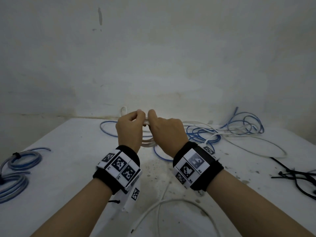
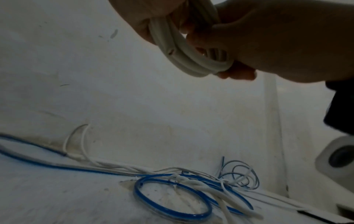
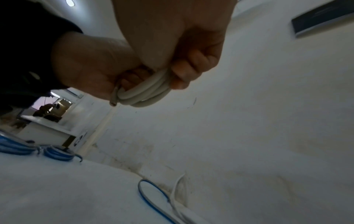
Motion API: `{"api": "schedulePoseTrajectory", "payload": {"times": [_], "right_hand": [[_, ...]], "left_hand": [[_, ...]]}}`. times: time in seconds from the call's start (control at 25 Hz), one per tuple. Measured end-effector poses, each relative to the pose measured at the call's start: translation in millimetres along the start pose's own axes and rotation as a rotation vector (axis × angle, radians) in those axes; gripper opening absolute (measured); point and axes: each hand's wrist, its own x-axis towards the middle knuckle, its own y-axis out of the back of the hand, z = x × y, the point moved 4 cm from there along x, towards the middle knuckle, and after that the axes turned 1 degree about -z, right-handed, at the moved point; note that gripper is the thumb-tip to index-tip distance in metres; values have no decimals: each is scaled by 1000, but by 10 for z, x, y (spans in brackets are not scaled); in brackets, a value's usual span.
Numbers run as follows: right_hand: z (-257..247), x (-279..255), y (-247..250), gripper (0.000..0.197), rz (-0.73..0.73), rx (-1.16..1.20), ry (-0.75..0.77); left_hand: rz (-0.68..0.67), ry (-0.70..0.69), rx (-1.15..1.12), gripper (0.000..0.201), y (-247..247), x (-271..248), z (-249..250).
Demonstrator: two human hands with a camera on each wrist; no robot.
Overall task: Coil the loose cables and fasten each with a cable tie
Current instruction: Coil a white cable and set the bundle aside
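Note:
A white cable coil (image 1: 148,142) of several loops is held up above the white table (image 1: 71,168), between both hands. My left hand (image 1: 132,122) grips its left side with curled fingers. My right hand (image 1: 161,127) grips its right side, close against the left. In the left wrist view the white cable coil (image 2: 184,51) runs from my left hand (image 2: 141,16) into my right hand (image 2: 268,45). In the right wrist view the white cable coil (image 3: 147,94) bulges below my right hand (image 3: 178,50), and a cut cable end (image 3: 113,101) sticks out beside my left hand (image 3: 90,63).
Two tied blue coils (image 1: 22,159) lie at the table's left edge. Loose blue and white cables (image 1: 222,132) tangle at the back right. Black cable ties (image 1: 294,173) lie at the right edge. A loose white cable (image 1: 171,202) curves across the near table. A wall stands close behind.

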Motion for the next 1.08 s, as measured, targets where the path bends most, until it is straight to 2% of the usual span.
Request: {"api": "schedulePoseTrajectory", "payload": {"times": [0.12,0.2,0.36,0.4,0.44,0.52,0.6,0.72,0.8,0.84,0.92,1.0,1.08], "right_hand": [[350,-43,15,36,-68,60,-51],[563,-181,41,23,-59,158,-191],[959,-331,0,12,-16,730,-392],[1008,-376,44,12,22,750,-413],[1091,-424,53,15,45,669,-418],[1227,-514,0,22,0,415,-400],[1372,-628,-60,23,-90,335,-355],[1571,-939,-168,31,-321,671,-287],[1891,-1214,-308,36,-480,732,-347],[2129,-1385,-394,36,-553,663,-404],[2599,-1714,-548,34,-745,368,-489],[2984,-2068,-671,41,-950,115,-570],[3117,-2281,-754,43,-1085,30,-568]], "left_hand": [[24,151,-229,44,-350,-52,20],[34,276,-329,42,-644,-133,45],[30,439,-540,40,-1168,-355,116],[8,464,-572,38,-1256,-388,126],[-30,472,-583,37,-1360,-424,147],[-106,462,-562,38,-1505,-474,148],[-161,448,-492,39,-1616,-520,76],[-264,256,-244,40,-1706,-541,-96],[-342,107,-131,37,-1737,-550,-192],[-372,65,-112,33,-1763,-566,-223],[-394,18,-78,29,-1772,-580,-259],[-422,-3,-41,33,-1837,-599,-291],[-444,-19,-10,38,-1894,-628,-261]]}}
